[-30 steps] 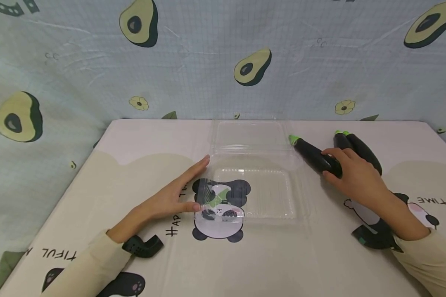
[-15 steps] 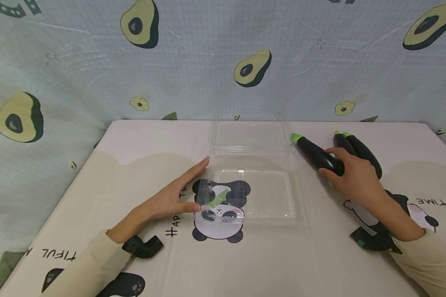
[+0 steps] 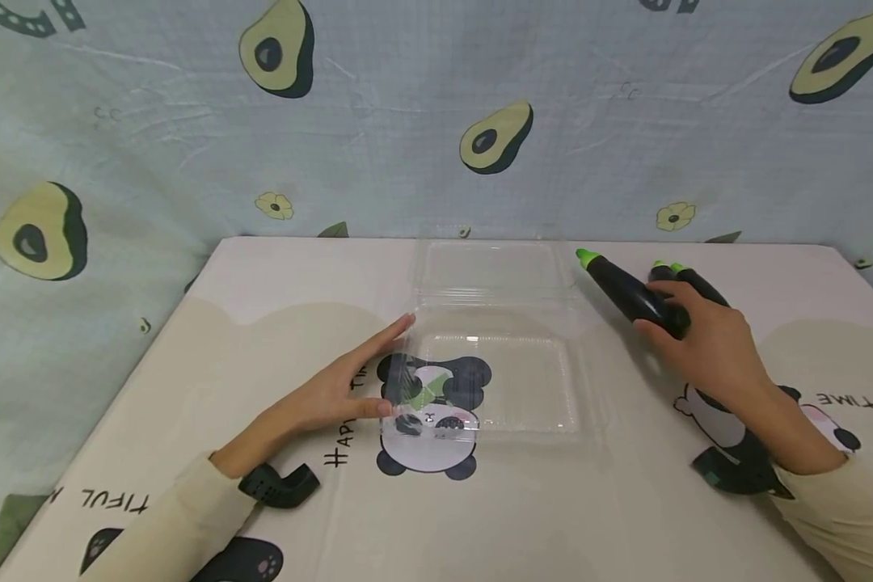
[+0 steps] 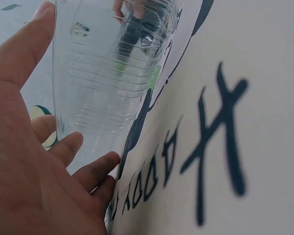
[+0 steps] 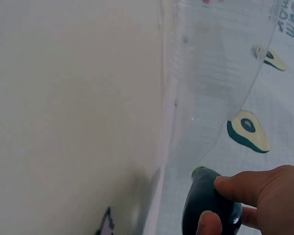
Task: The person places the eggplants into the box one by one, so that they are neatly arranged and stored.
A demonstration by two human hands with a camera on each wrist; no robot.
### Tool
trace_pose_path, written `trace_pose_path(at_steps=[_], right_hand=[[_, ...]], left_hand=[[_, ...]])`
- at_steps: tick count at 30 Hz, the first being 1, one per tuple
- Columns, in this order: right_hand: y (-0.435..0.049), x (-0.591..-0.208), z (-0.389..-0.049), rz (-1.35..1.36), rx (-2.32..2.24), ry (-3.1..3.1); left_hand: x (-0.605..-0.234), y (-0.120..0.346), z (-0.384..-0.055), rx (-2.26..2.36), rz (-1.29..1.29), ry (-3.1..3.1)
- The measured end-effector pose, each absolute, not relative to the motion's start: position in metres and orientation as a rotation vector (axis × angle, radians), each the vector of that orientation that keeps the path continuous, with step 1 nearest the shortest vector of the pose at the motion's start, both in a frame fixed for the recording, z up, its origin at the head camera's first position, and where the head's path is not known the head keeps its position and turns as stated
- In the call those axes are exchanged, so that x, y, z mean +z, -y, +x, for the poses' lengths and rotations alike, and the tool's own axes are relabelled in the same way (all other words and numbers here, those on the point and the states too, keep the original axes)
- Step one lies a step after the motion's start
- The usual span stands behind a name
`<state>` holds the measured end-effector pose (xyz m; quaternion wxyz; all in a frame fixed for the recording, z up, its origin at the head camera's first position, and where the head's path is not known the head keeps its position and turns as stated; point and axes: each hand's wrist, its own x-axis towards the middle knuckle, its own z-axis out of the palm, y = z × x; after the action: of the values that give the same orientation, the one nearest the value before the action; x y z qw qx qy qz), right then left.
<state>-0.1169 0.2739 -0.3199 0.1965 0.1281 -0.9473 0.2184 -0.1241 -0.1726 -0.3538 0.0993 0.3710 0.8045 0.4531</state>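
My right hand (image 3: 716, 343) grips the thick end of a dark eggplant (image 3: 626, 289) between thumb and fingers. Its bright green stem end points to the far left, and a shadow lies below it on the table. The right wrist view shows thumb and fingertips around the same eggplant (image 5: 201, 198). A clear plastic clamshell container (image 3: 527, 388) lies with its lid folded back, left of the eggplant. Against the container's left side rests my left hand (image 3: 331, 392), fingers extended and thumb apart. In the left wrist view, fingertips touch or nearly touch the ribbed clear wall (image 4: 98, 83).
Two more dark eggplants lie behind my right hand, one farther right (image 3: 701, 284) and one partly hidden (image 3: 660, 272). A pale printed cloth (image 3: 509, 517) covers the table. Behind its back edge hangs a curtain (image 3: 378, 121) with avocado prints.
My right hand has raised the eggplant off the table, shifting it slightly right and away from me. The left hand and the container have stayed in place.
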Motion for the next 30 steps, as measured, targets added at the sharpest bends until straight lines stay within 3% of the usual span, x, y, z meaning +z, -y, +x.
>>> trace_pose_path(at_steps=[30], right_hand=[[-0.271, -0.283, -0.131, 0.624, 0.457, 2.599]], left_hand=[[-0.355, 0.174, -0.124, 1.339, 1.097, -2.382]])
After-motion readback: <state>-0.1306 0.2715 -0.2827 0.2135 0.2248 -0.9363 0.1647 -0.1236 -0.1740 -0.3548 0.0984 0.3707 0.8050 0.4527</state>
